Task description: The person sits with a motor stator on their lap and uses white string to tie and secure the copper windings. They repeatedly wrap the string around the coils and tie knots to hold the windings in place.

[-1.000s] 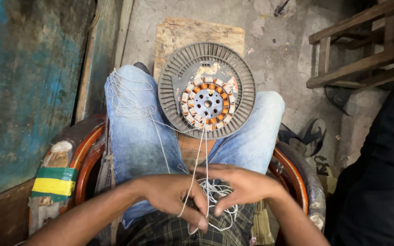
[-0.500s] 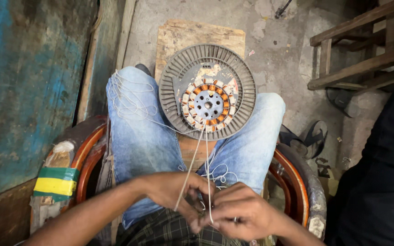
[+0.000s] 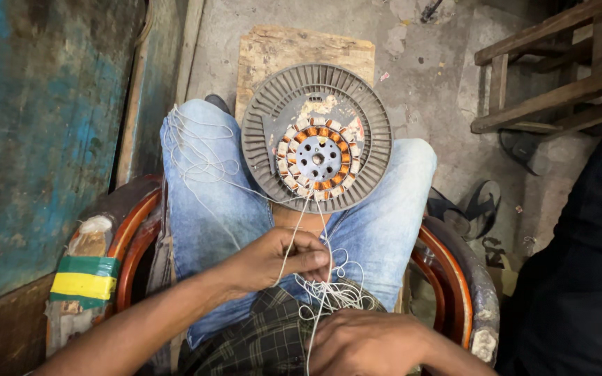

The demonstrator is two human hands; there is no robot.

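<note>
A round grey motor housing (image 3: 266,132) with copper windings and white thread ties at its centre rests upright between my knees in blue jeans. White thread (image 3: 299,223) runs from its lower windings down to my lap. My left hand (image 3: 276,259) pinches this thread between thumb and fingers just below the housing. My right hand (image 3: 367,341) lies lower, near the frame's bottom edge, closed with a strand of the same thread running down into it. A tangle of loose thread (image 3: 336,292) sits between the two hands.
More loose thread (image 3: 193,150) drapes over my left thigh. I sit in a chair with red-brown arms (image 3: 130,237), one taped green and yellow (image 3: 81,282). A wooden board (image 3: 294,52) lies on the concrete floor. A wooden stool (image 3: 559,63), sandals (image 3: 479,205) and a dark-clothed person (image 3: 583,264) are at right.
My hands have separated: the left rose toward the housing with the thread, the right dropped to the bottom edge, and the strands are drawn straighter.
</note>
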